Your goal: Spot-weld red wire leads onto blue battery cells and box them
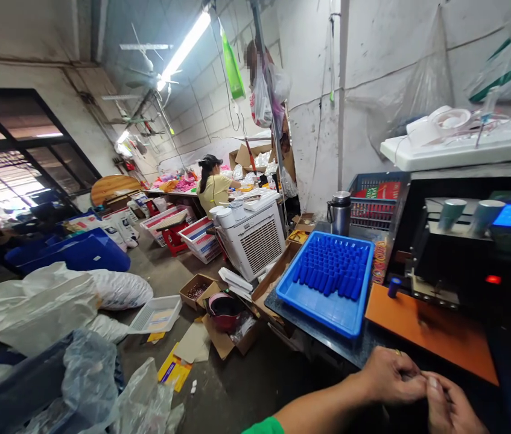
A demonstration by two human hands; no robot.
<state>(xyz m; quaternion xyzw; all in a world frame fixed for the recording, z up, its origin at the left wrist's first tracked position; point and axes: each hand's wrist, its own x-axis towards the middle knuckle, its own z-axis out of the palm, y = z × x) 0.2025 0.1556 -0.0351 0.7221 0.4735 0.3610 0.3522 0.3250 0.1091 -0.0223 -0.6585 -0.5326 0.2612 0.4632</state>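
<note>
Watching remotely, I see left hand (393,375) and right hand (454,407) curled — hold unclear. One tray (334,314) holds dozens of tubes (333,265) toward its far edge.

Head view, forward and down, hands (391,375) close

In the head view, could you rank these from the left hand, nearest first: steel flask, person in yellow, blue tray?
From the left hand:
1. Blue tray: just ahead, to the left.
2. Steel flask: upright, behind the tray.
3. Person in yellow: far back, left.
</note>
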